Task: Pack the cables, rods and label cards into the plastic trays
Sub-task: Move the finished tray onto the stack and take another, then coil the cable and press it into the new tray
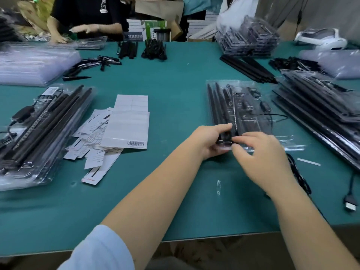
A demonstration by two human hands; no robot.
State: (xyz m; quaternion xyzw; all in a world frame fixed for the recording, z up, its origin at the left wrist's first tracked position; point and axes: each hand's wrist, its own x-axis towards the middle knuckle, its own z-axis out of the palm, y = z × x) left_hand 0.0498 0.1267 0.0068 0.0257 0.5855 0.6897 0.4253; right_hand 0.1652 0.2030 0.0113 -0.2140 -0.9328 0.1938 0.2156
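Left hand (211, 142) gripping tray (251, 114) near edge, right hand (259, 151) pinching beside

I see a teal-covered work table (175, 78) carrying a clear plastic tray of black rods (243, 112), a loose heap of white printed label cards (124, 129), stacked filled trays (39, 133) at left (edges blurred), and a black cable (350, 193) at right.

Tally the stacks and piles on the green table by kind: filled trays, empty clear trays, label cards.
Filled tray stacks: 4
Empty clear tray stacks: 2
Label card piles: 1
Total: 7
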